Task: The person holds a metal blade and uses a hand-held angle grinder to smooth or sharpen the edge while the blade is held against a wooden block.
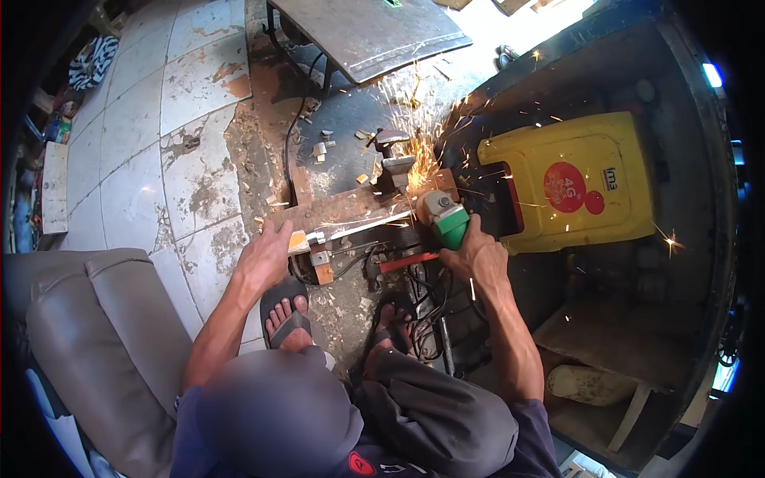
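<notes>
My left hand (pixel 267 253) is closed around the pale wooden handle (pixel 298 242) of a long, narrow blade. The bright blade (pixel 368 225) runs rightward from a metal collar over a wooden plank (pixel 339 209). In my right hand (pixel 480 259) is a green angle grinder (pixel 451 225), its grey head at the blade's far end. Glare hides the exact contact there. Sparks (pixel 422 151) spray up and away from the grinder head. Just beyond the plank stands a dark metal block, perhaps a small anvil or vise (pixel 393 151).
A red-handled hammer (pixel 408 261) and loose black cables (pixel 430 307) lie near my sandalled feet. To the right, a yellow plastic container (pixel 574 183) rests within a dark wooden cabinet (pixel 685 239). A low table (pixel 374 36) is ahead; a brown sofa (pixel 103 334) stands left.
</notes>
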The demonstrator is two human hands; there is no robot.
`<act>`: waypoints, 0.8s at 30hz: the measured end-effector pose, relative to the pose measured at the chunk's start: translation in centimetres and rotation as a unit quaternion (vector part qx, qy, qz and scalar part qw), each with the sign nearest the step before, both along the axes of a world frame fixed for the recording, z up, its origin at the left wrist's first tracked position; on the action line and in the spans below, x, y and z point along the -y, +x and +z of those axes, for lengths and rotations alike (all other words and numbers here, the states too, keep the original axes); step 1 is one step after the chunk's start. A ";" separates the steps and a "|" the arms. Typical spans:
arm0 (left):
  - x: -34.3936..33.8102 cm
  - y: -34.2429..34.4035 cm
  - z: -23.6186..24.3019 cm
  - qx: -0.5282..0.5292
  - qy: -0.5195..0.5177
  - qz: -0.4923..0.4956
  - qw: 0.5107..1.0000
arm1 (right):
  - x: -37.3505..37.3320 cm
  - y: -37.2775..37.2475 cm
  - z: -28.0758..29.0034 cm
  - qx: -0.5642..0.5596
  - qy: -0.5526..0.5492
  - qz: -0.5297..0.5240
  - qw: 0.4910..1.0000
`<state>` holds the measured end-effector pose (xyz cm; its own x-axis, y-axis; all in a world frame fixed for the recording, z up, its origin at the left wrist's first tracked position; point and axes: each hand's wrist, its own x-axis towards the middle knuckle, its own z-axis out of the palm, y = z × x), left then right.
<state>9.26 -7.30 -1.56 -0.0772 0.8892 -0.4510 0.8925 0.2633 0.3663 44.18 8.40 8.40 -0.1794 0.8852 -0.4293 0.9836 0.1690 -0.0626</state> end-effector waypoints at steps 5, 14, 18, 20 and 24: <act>0.3 0.7 -2.1 0.011 0.055 -0.007 0.998 | -1.7 4.1 -1.6 0.022 0.061 0.018 0.998; 0.3 0.2 -3.4 0.005 0.006 -0.001 1.000 | -3.1 7.7 -3.3 -0.043 0.066 -0.096 0.992; 1.0 -0.2 -1.5 -0.017 0.005 -0.005 1.000 | 1.4 5.3 0.4 -0.121 0.032 -0.217 0.968; 1.4 -1.6 -2.1 0.007 0.039 -0.007 0.999 | 3.2 4.7 1.3 -0.172 0.027 -0.249 0.953; 0.5 -1.8 -0.1 0.004 0.055 0.011 0.998 | 5.3 4.8 2.3 -0.241 0.051 -0.304 0.920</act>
